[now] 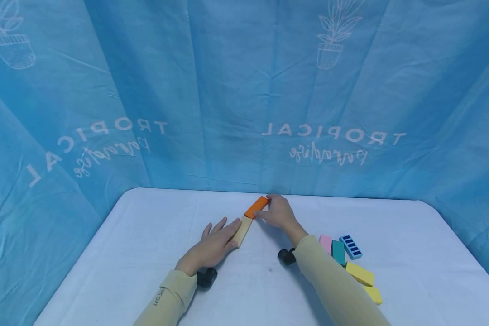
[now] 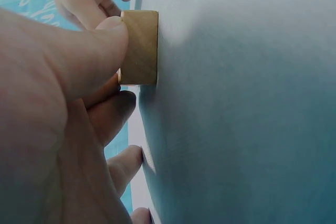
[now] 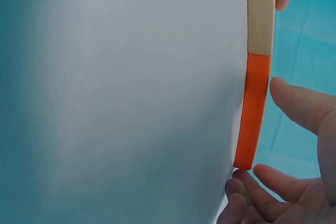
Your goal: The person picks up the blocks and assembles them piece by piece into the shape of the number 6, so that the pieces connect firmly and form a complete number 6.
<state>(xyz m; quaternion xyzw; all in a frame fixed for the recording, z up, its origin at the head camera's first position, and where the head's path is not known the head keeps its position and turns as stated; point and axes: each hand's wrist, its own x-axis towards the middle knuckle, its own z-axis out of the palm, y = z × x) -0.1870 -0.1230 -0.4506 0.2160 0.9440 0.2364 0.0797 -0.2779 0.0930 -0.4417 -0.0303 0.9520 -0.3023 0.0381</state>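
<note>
Wooden block (image 1: 242, 232) and orange block (image 1: 256, 207) laid end to end

On the tabletop (image 1: 244, 294), the wooden block is touched by the left hand (image 1: 212, 248) (its grip spread apart). Beyond, the orange block is clasped by the right hand (image 1: 280, 213); behind, a blue curtain (image 1: 236, 90) is hung.

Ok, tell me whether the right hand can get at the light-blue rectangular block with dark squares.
Probably yes: nothing covers that light-blue block, though the right hand is at the orange rectangular block.
</note>
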